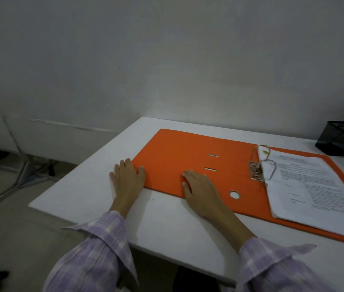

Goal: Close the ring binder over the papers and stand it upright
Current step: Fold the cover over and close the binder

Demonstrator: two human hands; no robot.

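Observation:
An orange ring binder (pixel 179 157) lies open and flat on the white table (pixel 162 224). A stack of printed papers (pixel 312 186) rests on its right half, threaded on the metal rings (pixel 261 163), which look closed. My left hand (pixel 128 175) lies flat at the left edge of the open cover, thumb on the orange board. My right hand (pixel 198 186) rests palm down on the cover's near edge, left of the round finger hole (pixel 233 194). Neither hand grips anything.
A black mesh pen holder (pixel 339 140) stands at the table's back right. A white wall runs behind the table. To the left, past the table edge, is the floor with a metal stand's legs (pixel 23 178).

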